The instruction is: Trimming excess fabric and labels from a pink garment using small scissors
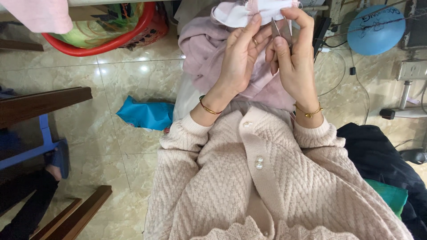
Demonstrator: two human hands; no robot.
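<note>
Left hand point(240, 53) pinches one white cloth point(235, 13); right hand point(291, 49) grips one metal snips point(276, 29)

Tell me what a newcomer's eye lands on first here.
The two hands raised at top centre: the left hand pinches a white fabric piece while the right hand holds small metal snips against it. Next, the red plastic basket at upper left and the blue balloon at upper right.

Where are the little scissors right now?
In the head view, the small metal snips are at the top, pinched in the right hand, beside the left hand holding the white cloth piece.
</note>
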